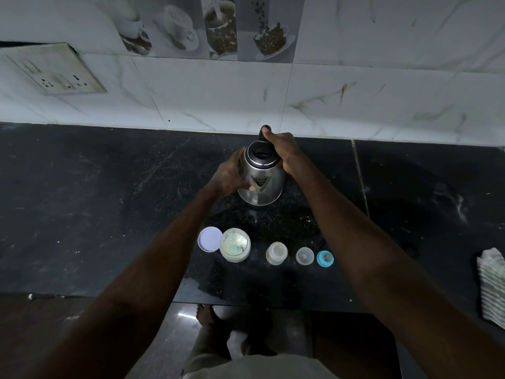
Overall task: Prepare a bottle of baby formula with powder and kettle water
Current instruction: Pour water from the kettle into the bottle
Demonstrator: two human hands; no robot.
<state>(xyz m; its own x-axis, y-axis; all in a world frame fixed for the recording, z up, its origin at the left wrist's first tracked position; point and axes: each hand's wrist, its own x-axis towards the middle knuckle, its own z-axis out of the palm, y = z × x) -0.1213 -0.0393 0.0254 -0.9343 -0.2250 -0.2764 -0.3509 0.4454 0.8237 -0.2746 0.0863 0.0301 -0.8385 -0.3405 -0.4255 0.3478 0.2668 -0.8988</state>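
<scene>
A steel kettle (263, 184) with a black lid stands upright at the back of the dark counter (109, 214), spout toward me. My right hand (284, 150) grips its black handle at the far side. My left hand (232, 176) wraps round the kettle's left flank. Nearer me stands an open jar of formula powder (235, 245) with a scoop inside, its pale lid (210, 239) lying beside it on the left. To the right stand the open baby bottle (276, 253), a clear cap (304, 256) and the blue teat ring (325, 258).
A striped cloth (492, 285) lies at the counter's right edge. A socket plate (57, 72) is on the tiled wall at the far left. The counter's front edge runs just below the row of items, with my feet on the floor beneath.
</scene>
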